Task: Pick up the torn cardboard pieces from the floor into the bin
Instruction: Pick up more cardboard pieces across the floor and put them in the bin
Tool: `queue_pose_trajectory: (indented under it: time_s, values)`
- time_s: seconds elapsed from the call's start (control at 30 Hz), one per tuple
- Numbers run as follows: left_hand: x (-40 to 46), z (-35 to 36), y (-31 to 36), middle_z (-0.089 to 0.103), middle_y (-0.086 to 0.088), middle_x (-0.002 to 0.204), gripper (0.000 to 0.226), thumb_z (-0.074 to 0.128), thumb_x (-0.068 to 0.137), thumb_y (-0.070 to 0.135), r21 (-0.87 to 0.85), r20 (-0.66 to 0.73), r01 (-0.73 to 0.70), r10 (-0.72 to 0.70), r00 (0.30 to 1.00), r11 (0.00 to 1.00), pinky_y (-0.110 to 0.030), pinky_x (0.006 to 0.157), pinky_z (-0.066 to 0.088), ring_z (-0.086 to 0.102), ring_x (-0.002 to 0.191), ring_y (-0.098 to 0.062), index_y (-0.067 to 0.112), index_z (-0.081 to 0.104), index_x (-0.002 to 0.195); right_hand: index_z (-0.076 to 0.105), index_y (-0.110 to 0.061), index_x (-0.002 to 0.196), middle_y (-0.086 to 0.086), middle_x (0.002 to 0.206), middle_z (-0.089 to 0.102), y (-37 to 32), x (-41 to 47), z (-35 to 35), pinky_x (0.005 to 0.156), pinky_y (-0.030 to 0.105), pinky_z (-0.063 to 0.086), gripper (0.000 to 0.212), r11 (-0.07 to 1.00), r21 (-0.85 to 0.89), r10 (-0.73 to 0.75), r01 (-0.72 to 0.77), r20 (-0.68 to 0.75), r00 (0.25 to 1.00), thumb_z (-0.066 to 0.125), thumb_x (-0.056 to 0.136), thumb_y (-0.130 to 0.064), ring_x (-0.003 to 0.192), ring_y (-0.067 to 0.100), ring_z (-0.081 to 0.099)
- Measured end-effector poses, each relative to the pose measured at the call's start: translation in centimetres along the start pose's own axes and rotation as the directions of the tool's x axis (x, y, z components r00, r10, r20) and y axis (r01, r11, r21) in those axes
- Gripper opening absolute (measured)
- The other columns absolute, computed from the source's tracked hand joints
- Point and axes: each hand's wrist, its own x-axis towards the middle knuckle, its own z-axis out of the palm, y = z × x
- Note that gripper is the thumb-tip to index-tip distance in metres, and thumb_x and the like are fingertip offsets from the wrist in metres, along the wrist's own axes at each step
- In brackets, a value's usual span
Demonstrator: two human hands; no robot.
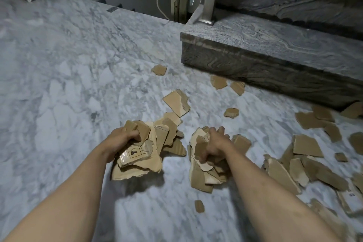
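Observation:
My left hand [122, 141] grips a thick bundle of torn cardboard pieces [137, 165], one of them with a printed symbol and clear tape, held above the marble floor. My right hand [215, 146] grips a second bundle of torn cardboard pieces [204, 175] just to the right. Several loose cardboard pieces lie on the floor: one larger piece [176, 102] ahead, small ones [159, 69] [231, 112] further off, one small scrap [199, 206] between my arms, and a scattered heap [306, 163] at the right. No bin is in view.
A dark granite step [275, 53] rises at the right, with cardboard scraps [219, 81] at its foot. A metal railing post [209, 6] stands on it. A white cable [159, 2] hangs at the back. Descending stairs lie beyond the floor's far edge [110, 4].

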Motion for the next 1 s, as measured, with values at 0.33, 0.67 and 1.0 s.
queue_pose_trajectory:
  time_s: [0.33,0.67,1.0]
  values:
    - [-0.4,-0.1,-3.8,0.063,-0.01,0.06,0.023,0.069,0.079,0.007,-0.117,-0.045,0.065,-0.071,0.996,0.991,-0.029,0.047,0.046,0.061,0.047,-0.022,0.004,0.053,0.095,0.033,-0.016,0.145,0.012,0.137,0.055,0.0,0.1,-1.5,0.092,0.043,0.054,0.11,0.971,0.237,-0.023,0.017,0.02,1.0,0.096,0.054,-0.019,0.117,0.034,0.056]
    - [-1.0,-0.2,-4.5,0.062,-0.014,0.073,0.055,0.07,0.058,0.016,-0.356,0.099,0.146,-0.119,0.988,0.923,-0.028,0.047,0.05,0.061,0.053,-0.025,0.004,0.054,0.11,0.033,-0.023,0.129,0.008,0.122,0.061,-4.7,0.2,-1.9,0.091,0.039,0.054,0.101,0.773,0.618,-0.303,0.143,0.163,0.939,0.098,0.052,-0.011,0.105,0.026,0.063]
    - [-1.7,0.1,-3.5,0.07,-0.019,0.071,0.032,0.056,0.072,0.005,-0.608,0.209,0.195,-0.081,0.974,0.77,-0.035,0.046,0.059,0.07,0.053,-0.029,-0.005,0.06,0.101,0.069,-0.002,0.108,0.017,0.097,0.073,-5.7,0.8,2.0,0.076,0.035,0.061,0.046,0.519,0.852,-0.467,-0.068,0.349,0.813,0.08,0.064,0.003,0.083,0.028,0.073]
